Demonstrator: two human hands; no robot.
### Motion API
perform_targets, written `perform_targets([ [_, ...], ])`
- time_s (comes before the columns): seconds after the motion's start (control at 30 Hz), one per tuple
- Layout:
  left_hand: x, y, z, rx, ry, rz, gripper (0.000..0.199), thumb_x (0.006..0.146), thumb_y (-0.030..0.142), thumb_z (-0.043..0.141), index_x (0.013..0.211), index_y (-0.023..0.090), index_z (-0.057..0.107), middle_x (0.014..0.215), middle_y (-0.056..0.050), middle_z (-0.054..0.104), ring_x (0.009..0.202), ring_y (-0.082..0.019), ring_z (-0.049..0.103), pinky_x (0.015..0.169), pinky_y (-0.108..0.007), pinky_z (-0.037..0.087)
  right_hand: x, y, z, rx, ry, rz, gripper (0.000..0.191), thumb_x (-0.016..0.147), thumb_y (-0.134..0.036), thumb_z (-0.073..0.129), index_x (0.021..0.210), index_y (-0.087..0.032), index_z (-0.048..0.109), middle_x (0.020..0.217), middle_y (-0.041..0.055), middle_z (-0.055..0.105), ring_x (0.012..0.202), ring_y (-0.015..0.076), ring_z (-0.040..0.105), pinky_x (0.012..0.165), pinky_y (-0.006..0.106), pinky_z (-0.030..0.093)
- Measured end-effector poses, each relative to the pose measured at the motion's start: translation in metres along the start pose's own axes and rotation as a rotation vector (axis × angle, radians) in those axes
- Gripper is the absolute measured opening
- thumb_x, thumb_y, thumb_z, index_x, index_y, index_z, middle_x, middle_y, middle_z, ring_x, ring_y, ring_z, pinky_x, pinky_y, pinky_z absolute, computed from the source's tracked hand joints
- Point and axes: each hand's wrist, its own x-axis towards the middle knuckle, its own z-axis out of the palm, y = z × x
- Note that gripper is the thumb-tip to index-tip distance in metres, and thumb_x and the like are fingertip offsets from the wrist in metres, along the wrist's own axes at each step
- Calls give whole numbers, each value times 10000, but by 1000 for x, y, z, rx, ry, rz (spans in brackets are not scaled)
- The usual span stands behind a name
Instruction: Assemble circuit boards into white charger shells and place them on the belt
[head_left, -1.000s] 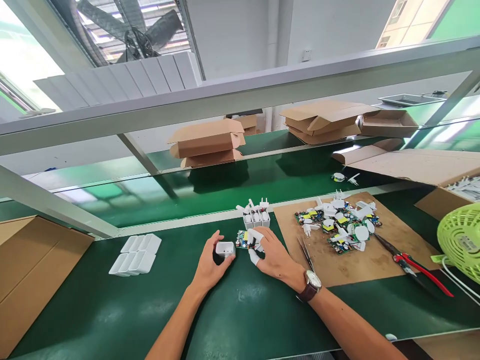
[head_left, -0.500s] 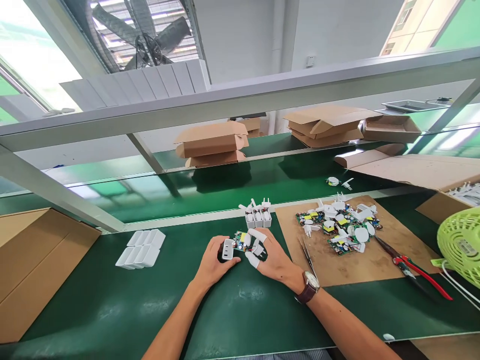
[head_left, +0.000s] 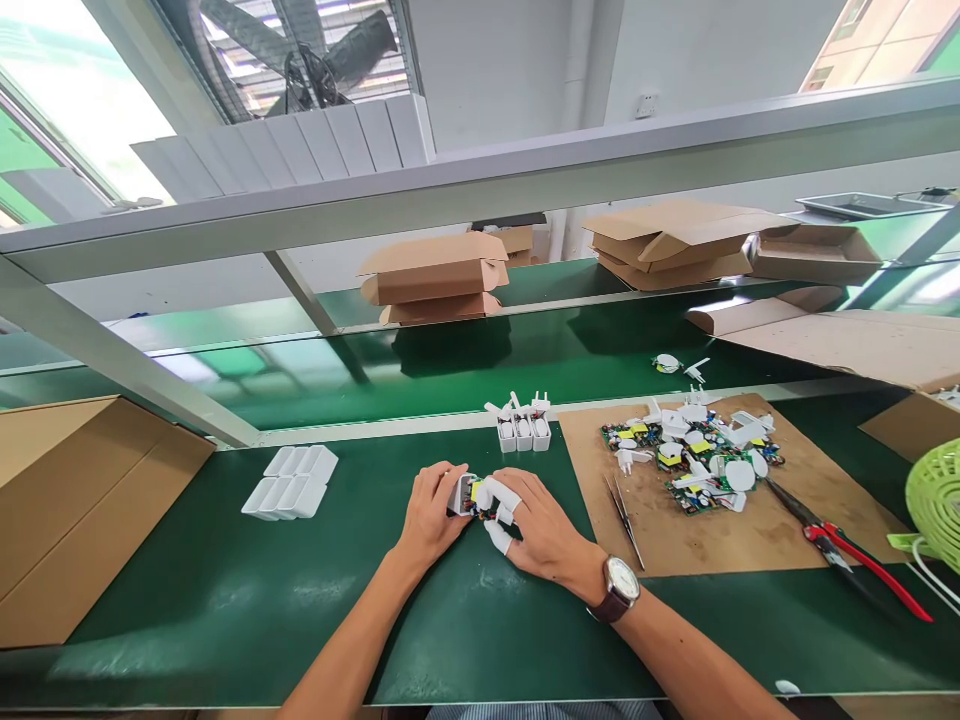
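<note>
My left hand (head_left: 433, 510) grips a small white housing (head_left: 460, 495), its fingers wrapped round the sides. Against the housing's opening lies a circuit board (head_left: 477, 496) with yellow and green parts, pinched by my right hand (head_left: 529, 520). White covers are on some of the right fingertips, and a watch is on that wrist. Just beyond the hands stand three white housings (head_left: 523, 433) with boards and plug pieces sticking out of the top. A group of white housings (head_left: 291, 483) sits to the left.
A brown board (head_left: 592, 500) at the right bears a pile of circuit boards (head_left: 697, 450), tweezers (head_left: 624, 522) and red-handled pliers (head_left: 832, 540). A green fan (head_left: 934, 510) is at the right edge. Cardboard boxes stand at left (head_left: 90, 510) and behind (head_left: 435, 275).
The housing in my left hand has turned, and the circuit board has come up against its opening. The head view has shifted slightly.
</note>
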Motion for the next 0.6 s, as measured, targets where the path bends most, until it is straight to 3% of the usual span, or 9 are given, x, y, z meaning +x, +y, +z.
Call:
perform_targets([
  [0.6, 4, 6, 0, 23, 24, 88, 462, 944, 320, 654, 1370, 197, 527, 1158, -137, 606, 1021, -266, 616, 891, -384, 498, -2, 3, 4, -29, -5, 3, 568, 898, -93, 534, 1449, -144, 406, 1228, 203, 646, 1197, 330, 612, 925, 544, 598],
])
